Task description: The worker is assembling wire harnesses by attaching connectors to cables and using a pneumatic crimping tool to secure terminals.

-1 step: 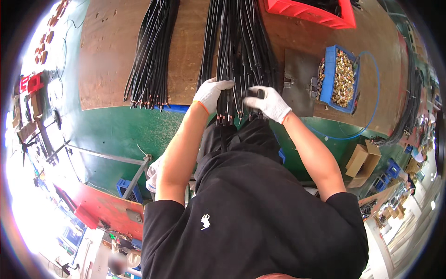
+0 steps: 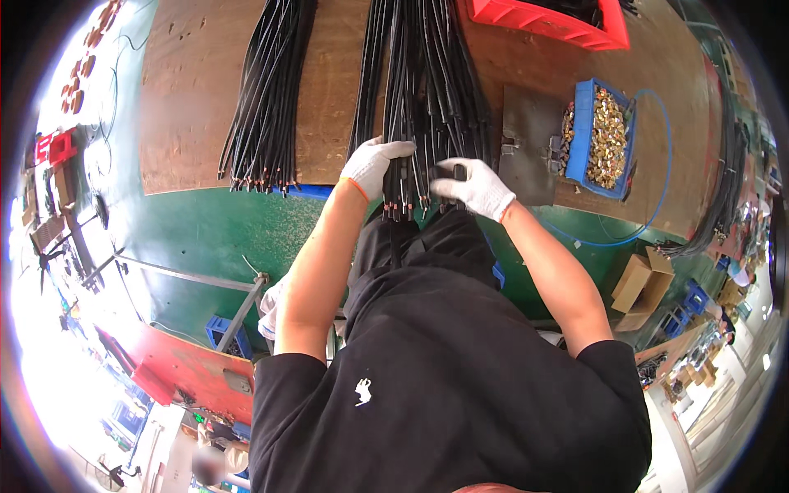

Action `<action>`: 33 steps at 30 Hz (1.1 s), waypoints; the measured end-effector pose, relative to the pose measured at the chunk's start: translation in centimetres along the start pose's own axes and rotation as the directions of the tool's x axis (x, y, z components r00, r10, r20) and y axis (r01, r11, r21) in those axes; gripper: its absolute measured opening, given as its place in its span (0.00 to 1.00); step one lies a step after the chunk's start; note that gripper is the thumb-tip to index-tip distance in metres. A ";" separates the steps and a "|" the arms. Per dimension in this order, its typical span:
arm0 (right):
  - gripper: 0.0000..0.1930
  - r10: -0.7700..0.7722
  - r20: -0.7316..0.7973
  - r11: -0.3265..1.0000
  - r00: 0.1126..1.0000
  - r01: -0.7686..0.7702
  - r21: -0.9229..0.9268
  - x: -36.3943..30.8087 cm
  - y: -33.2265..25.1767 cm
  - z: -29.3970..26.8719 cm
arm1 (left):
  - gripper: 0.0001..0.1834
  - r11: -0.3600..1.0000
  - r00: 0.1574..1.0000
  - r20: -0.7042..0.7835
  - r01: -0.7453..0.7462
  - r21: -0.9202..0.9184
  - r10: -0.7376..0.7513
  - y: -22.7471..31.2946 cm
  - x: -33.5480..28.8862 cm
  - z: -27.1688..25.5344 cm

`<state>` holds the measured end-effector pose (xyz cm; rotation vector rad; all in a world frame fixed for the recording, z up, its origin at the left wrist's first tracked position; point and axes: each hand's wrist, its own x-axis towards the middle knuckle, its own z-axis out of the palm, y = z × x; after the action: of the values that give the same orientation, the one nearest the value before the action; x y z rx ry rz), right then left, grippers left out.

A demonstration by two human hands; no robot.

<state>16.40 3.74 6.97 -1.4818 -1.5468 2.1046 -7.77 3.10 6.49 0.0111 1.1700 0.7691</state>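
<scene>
Both of my hands wear white gloves and are at the near ends of a middle bundle of black cables (image 2: 423, 82). Those cables run away from me over the table, and their copper-tipped ends hang past its near edge. My left hand (image 2: 371, 167) lies at the bundle's left side, fingers closed round some cables and their tips pointing right. On the right side my right hand (image 2: 477, 187) has its fingers curled round black cable ends. How many it grips is hidden. A separate cable bundle (image 2: 269, 99) lies to the left.
On the right stands a blue bin (image 2: 582, 135) of small brass-coloured metal parts, beside a dark metal plate (image 2: 526, 148). A red crate (image 2: 551, 20) sits at the far edge. A thin blue hose (image 2: 667, 156) loops round the bin. An opened cardboard box (image 2: 643, 287) is at lower right.
My right hand's fingers have shifted slightly and curled in a little more at the cable ends. The left hand and the bundles stay where they were.
</scene>
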 end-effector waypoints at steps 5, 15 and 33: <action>0.26 0.093 0.160 0.995 0.983 -0.096 0.010 -2.7 0.9 1.6 | 0.10 0.992 0.999 0.007 -0.035 0.122 0.035 -0.4 0.1 0.6; 0.27 0.153 0.155 0.986 0.976 -0.142 -0.082 -5.5 0.8 2.3 | 0.09 0.975 0.987 -0.035 -0.147 0.167 0.155 -2.2 1.1 0.4; 0.22 0.102 -0.172 0.991 0.980 -0.085 0.100 0.8 2.2 5.2 | 0.11 0.951 0.979 -0.106 -0.138 0.277 0.173 -1.5 0.8 0.8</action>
<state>12.98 -0.22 4.68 -1.6875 -1.3246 1.9998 -6.19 2.70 5.55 0.2867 1.4029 0.7519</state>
